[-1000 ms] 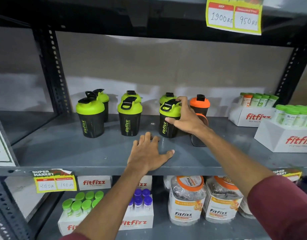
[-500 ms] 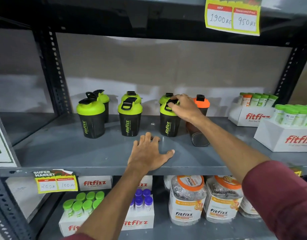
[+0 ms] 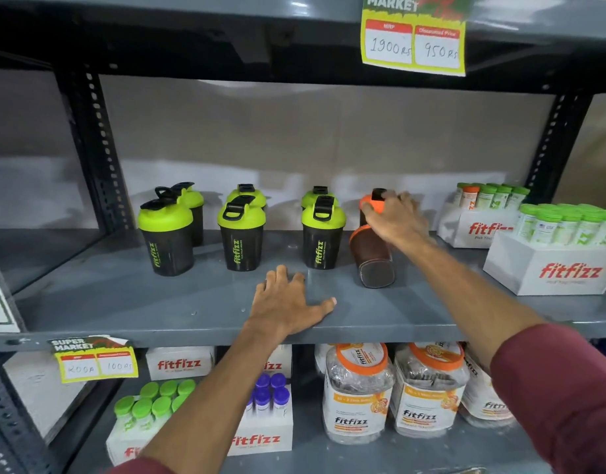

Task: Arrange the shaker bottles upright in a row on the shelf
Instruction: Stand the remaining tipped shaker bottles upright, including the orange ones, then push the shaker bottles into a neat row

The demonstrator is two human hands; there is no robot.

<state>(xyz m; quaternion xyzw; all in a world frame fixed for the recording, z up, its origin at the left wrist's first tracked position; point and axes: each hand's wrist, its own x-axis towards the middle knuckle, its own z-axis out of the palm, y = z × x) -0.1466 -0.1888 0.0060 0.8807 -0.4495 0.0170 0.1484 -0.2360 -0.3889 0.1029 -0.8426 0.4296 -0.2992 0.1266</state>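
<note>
Three green-lidded black shaker bottles stand upright in a front row on the grey shelf (image 3: 123, 302): left (image 3: 166, 241), middle (image 3: 241, 237), right (image 3: 322, 237). Behind each stands another green-lidded bottle (image 3: 248, 195). To their right an orange-lidded shaker bottle (image 3: 365, 202) stands at the back, and my right hand (image 3: 397, 220) grips its lid from above. In front of it a second, dark orange-rimmed bottle (image 3: 375, 261) lies tipped over with its base toward me. My left hand (image 3: 287, 306) rests flat on the shelf's front edge, fingers spread, holding nothing.
Two white Fitfizz boxes of green-capped tubes, one in front (image 3: 547, 268) and one behind it (image 3: 479, 227), fill the shelf's right end. A dark slotted post (image 3: 96, 148) bounds the left. Jars (image 3: 358, 391) and tube boxes (image 3: 260, 436) sit on the lower shelf. A price tag (image 3: 412, 39) hangs above.
My right hand let go of the right front green bottle's lid and moved right onto the upright orange-lidded bottle. The left hand has stayed flat on the shelf.
</note>
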